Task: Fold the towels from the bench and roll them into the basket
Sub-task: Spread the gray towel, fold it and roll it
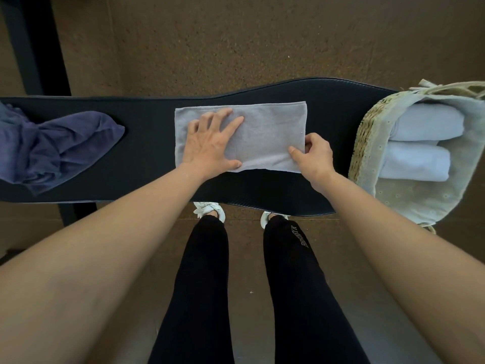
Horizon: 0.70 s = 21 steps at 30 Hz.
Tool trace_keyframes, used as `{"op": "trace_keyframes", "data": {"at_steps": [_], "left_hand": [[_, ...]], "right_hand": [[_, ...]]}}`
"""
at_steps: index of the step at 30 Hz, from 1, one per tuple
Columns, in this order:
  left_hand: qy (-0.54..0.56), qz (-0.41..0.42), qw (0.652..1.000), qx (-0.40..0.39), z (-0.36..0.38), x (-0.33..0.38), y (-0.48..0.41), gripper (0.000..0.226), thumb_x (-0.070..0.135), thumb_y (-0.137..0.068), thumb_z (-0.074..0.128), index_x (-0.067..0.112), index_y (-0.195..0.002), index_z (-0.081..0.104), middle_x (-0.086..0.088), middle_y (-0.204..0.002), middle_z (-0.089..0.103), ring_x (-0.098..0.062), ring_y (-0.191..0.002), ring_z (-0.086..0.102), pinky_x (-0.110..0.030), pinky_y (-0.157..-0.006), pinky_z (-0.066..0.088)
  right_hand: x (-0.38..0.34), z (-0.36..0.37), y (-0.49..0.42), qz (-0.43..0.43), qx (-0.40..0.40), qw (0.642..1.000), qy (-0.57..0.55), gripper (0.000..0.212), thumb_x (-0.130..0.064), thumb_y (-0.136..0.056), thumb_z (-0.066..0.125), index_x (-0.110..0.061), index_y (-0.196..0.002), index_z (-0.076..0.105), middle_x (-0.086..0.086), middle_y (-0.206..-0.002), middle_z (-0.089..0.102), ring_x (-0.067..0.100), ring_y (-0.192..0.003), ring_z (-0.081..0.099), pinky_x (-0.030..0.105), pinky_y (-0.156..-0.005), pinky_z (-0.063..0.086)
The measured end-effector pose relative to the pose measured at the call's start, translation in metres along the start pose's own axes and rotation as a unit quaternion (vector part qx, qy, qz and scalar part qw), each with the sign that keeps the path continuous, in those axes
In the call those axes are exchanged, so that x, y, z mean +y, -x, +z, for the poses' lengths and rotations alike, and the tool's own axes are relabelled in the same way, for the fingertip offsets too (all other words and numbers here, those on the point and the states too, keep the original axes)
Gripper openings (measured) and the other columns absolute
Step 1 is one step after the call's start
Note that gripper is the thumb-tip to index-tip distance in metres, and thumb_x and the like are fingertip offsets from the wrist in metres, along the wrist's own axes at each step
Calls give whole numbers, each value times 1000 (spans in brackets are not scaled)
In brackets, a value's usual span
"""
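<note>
My left hand lies flat on the folded grey cloth towel; my right hand pinches its right edge. Dark padded surface shows outboard of each hand.

The bare left forearm and right forearm reach forward and inward from the lower corners. The left grip lies palm down, fingers straight and spread, thumb out to the side, pressed flat on the grey towel. The right grip is curled, thumb and bent fingers pinching that towel's right edge.
</note>
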<state>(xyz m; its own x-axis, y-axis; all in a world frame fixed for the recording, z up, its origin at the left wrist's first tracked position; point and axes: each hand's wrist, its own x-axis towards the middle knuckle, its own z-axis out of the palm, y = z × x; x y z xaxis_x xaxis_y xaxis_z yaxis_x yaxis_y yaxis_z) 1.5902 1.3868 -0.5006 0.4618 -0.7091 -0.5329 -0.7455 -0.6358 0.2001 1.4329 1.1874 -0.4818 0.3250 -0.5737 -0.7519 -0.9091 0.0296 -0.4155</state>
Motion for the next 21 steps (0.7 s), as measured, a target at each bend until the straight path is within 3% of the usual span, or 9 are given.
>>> {"op": "trace_keyframes", "data": {"at_steps": [3, 8, 13, 15, 17, 21], "left_hand": [[6, -29, 1000, 6, 3, 12, 4, 108, 74, -73, 70, 35, -161, 20, 0, -164, 17, -31, -142, 25, -46, -109, 31], [41, -87, 995, -1, 11, 40, 4, 108, 75, -75, 68, 37, -161, 16, 0, -164, 14, -33, -142, 25, -47, -108, 31], [127, -75, 989, -17, 7, 41, 5, 107, 70, -74, 73, 37, -161, 20, 2, -162, 18, -31, -141, 26, -47, -108, 32], [162, -80, 983, 28, 5, 29, 13, 95, 57, -77, 77, 32, -157, 33, -1, -154, 34, -30, -133, 36, -45, -107, 38], [171, -112, 973, 110, 6, 12, 25, 72, 40, -80, 79, 25, -145, 52, -6, -134, 52, -31, -118, 49, -44, -96, 47], [244, -211, 935, 150, 14, -20, 56, 41, 30, -85, 75, 23, -124, 63, -2, -110, 59, -24, -96, 59, -38, -77, 51]], "right_hand": [[-4, -11, 7, -24, -3, 1000, -19, 19, -21, -97, 70, -20, -111, 58, -3, -103, 64, 11, -92, 64, 31, -84, 59], [-16, -28, 25, -107, -34, 993, -26, 28, -21, -98, 68, -23, -124, 58, -2, -105, 66, 15, -95, 67, 33, -82, 62], [-31, -27, 42, -174, -77, 981, -28, 39, -21, -95, 71, -23, -132, 57, -1, -105, 66, 18, -94, 65, 36, -82, 62], [-36, -20, 46, -188, -92, 978, -25, 45, -21, -94, 71, -22, -136, 55, 5, -104, 66, 21, -90, 64, 36, -81, 61], [-41, -10, 48, -195, -101, 975, -14, 53, -20, -94, 71, -21, -143, 52, 5, -97, 63, 17, -81, 60, 27, -78, 59], [-53, 15, 54, -223, -116, 968, 20, 60, -14, -94, 71, -21, -149, 47, 5, -82, 50, 5, -71, 47, 16, -76, 51]]}}
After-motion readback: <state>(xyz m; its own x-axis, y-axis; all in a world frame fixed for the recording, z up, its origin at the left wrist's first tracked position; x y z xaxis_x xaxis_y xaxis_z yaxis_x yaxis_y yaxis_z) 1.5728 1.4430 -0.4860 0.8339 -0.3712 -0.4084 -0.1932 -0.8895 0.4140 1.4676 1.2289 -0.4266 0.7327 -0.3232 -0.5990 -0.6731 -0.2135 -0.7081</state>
